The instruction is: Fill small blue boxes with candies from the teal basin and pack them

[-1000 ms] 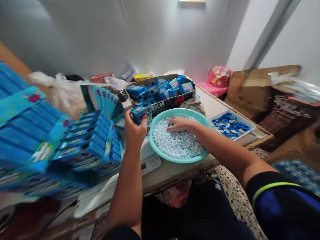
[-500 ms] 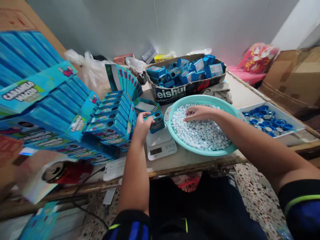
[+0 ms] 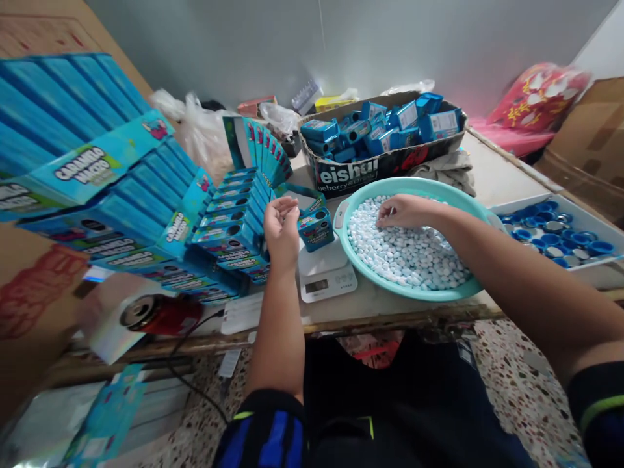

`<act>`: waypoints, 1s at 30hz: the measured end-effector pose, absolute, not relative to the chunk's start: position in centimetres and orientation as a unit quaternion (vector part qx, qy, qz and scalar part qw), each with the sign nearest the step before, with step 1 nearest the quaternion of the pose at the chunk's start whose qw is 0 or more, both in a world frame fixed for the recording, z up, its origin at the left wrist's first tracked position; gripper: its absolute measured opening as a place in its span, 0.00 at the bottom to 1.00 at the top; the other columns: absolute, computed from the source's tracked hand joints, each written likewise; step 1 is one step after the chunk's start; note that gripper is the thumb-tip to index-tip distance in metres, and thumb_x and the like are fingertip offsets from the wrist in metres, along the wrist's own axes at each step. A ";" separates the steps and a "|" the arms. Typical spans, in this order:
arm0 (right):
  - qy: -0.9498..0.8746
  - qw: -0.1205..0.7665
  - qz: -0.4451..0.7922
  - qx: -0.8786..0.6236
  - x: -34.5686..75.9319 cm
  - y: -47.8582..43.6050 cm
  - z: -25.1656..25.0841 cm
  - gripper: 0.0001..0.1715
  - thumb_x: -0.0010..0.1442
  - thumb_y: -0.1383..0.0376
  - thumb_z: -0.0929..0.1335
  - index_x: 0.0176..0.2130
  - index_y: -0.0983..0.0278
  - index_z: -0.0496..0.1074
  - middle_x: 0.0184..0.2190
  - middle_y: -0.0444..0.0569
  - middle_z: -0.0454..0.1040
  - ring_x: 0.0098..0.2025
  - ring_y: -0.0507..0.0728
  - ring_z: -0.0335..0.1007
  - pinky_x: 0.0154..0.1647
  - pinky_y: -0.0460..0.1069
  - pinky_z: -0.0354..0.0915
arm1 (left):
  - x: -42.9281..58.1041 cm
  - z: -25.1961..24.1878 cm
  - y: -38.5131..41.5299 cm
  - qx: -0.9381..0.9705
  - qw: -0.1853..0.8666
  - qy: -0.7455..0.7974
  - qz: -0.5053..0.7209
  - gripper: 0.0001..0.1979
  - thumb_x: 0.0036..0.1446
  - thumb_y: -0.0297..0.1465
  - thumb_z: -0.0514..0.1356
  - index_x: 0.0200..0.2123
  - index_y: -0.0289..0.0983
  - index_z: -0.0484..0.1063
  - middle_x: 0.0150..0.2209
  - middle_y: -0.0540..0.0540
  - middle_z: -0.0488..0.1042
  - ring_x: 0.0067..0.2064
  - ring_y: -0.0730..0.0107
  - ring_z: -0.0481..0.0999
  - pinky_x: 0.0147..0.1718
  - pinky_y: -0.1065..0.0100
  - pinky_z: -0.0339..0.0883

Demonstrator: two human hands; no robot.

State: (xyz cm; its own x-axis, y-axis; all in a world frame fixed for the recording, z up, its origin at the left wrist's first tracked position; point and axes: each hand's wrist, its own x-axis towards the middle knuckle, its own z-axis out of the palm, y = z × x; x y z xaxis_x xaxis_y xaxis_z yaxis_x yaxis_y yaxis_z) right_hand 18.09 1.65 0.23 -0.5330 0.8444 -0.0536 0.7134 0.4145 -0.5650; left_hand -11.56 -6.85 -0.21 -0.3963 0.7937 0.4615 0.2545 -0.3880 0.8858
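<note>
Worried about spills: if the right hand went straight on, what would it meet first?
The right hand would meet the small pale candies at once, its fingers being at them. Above them, the rim of the teal basin probably comes next, though depth is unclear.

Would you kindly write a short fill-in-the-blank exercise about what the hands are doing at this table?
The ____ hand touches pale candies in a turquoise basin.
The left hand is beside a small blue box standing on a white digital ____.
A red drink can lies on its ____.

Missing words: right; scale; side.
</note>
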 end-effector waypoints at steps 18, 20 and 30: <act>-0.828 0.150 0.198 -0.502 17.4 0.1 2.3 0.07 0.63 0.66 0.68 0.36 0.64 0.77 0.35 0.50 0.79 0.36 0.58 0.72 0.37 0.50 0.62 | -11.9 -1.1 -6.1 0.457 0.211 0.556 0.662 0.09 0.60 0.35 0.61 0.41 0.38 0.73 0.42 0.44 0.80 0.45 0.63 0.79 0.51 0.60 0.72; -0.827 0.165 0.196 -0.501 17.4 0.1 2.2 0.07 0.63 0.66 0.67 0.35 0.63 0.75 0.35 0.50 0.79 0.36 0.58 0.72 0.37 0.50 0.62 | -11.9 -1.1 -6.1 0.460 0.207 0.569 0.649 0.09 0.60 0.36 0.62 0.41 0.38 0.74 0.42 0.43 0.80 0.45 0.62 0.79 0.51 0.60 0.72; -0.798 0.221 0.202 -0.524 17.8 0.6 2.0 0.06 0.62 0.66 0.66 0.34 0.63 0.73 0.35 0.49 0.77 0.37 0.57 0.71 0.37 0.50 0.61 | -11.9 -1.6 -6.2 0.521 0.136 0.588 0.604 0.11 0.64 0.40 0.61 0.42 0.39 0.75 0.43 0.44 0.79 0.45 0.62 0.79 0.47 0.61 0.73</act>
